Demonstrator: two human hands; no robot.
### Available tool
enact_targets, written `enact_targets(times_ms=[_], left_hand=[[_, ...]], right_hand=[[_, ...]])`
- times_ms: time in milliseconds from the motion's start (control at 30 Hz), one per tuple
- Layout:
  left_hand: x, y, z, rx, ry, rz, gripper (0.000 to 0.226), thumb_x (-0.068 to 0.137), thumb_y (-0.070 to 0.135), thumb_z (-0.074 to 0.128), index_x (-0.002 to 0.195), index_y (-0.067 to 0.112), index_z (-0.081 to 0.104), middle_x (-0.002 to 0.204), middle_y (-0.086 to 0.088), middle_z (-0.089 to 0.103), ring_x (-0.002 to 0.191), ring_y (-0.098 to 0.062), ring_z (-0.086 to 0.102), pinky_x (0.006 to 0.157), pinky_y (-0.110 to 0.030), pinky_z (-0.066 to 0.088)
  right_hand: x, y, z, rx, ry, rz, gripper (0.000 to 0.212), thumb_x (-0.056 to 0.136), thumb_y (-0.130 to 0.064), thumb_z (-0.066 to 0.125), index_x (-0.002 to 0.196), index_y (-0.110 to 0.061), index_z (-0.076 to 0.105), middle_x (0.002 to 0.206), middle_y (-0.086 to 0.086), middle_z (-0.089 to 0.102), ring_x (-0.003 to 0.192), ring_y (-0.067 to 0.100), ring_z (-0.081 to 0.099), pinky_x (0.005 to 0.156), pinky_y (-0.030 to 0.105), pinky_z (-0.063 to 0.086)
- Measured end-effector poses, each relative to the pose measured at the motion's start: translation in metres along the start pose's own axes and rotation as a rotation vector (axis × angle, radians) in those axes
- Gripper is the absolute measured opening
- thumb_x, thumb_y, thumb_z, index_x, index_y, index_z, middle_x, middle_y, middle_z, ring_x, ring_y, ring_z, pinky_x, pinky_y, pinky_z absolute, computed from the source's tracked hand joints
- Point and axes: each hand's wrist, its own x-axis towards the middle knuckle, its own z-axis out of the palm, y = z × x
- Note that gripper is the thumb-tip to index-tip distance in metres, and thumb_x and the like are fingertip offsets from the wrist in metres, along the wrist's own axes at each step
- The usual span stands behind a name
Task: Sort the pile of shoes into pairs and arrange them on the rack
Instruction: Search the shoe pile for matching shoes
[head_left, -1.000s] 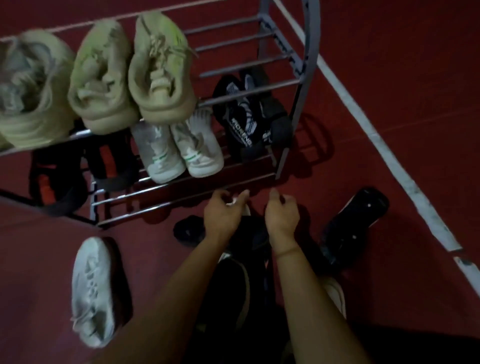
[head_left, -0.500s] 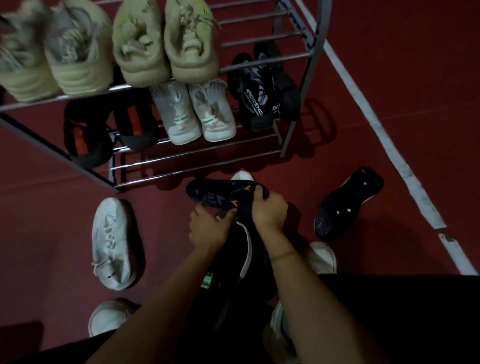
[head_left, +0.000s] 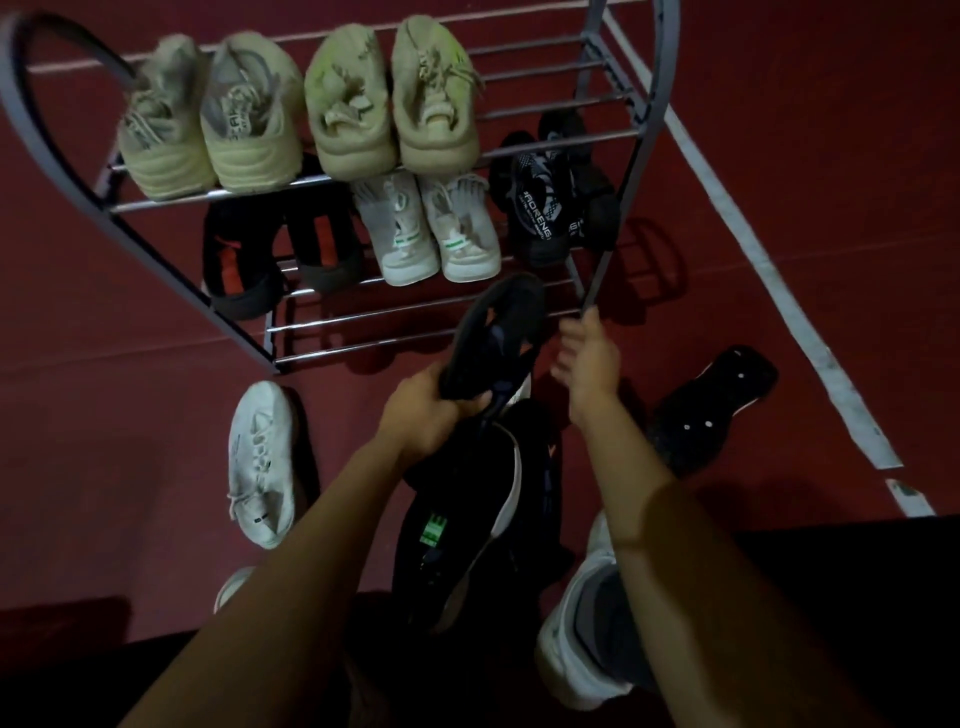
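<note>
Left hand (head_left: 423, 410) grips a black shoe (head_left: 498, 338) by its heel, raised before the shoe rack's (head_left: 613, 218) bottom rails; right hand (head_left: 589, 358) spread, empty, just beside it.

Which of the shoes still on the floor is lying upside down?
The black shoe to the right of the right hand, sole up with pale dots showing. The white sneaker on the left lies laces up.
</note>
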Motion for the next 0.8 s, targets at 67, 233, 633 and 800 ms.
enact_targets(times_ms=[67,233,633,800], left_hand=[[-0.004,-0.013,0.010,-0.347,0.003,-0.161,0.044,0.077,0.042,0.085,0.111,0.017,0.074,0.108,-0.003,0.079,0.095,-0.021,0.076,0.079,-0.032,0.057],[-0.018,-0.054,0.015,-0.544,0.122,-0.468,0.044,0.071,0.045,0.087,0.098,0.012,0.079,0.093,-0.009,0.081,0.084,-0.029,0.078,0.082,-0.045,0.064],[-0.028,-0.035,0.004,-0.701,0.058,-0.330,0.019,0.092,0.012,0.058,0.103,0.005,0.072,0.089,-0.009,0.076,0.084,-0.028,0.071,0.074,-0.033,0.056],[0.012,-0.029,-0.025,-0.780,0.124,-0.314,0.023,0.075,0.012,0.055,0.090,0.007,0.072,0.084,-0.010,0.076,0.085,-0.032,0.070,0.074,-0.034,0.057]], right_hand=[[-0.001,0.039,-0.019,-0.385,0.130,0.205,0.046,0.097,-0.037,0.050,0.123,-0.002,0.063,0.121,0.017,0.067,0.089,0.027,0.061,0.076,0.037,0.053],[-0.044,0.115,-0.036,-0.813,-0.180,0.532,0.046,0.091,-0.038,0.054,0.122,-0.005,0.061,0.114,0.013,0.064,0.101,0.031,0.063,0.094,0.041,0.055],[-0.051,0.091,-0.048,-1.057,-0.020,0.183,0.043,0.099,-0.031,0.048,0.133,-0.005,0.055,0.138,0.021,0.055,0.121,0.039,0.057,0.092,0.037,0.048],[-0.019,0.009,-0.071,-0.860,0.195,-0.022,0.042,0.102,-0.032,0.047,0.133,-0.005,0.053,0.132,0.023,0.058,0.118,0.041,0.057,0.097,0.042,0.047]])
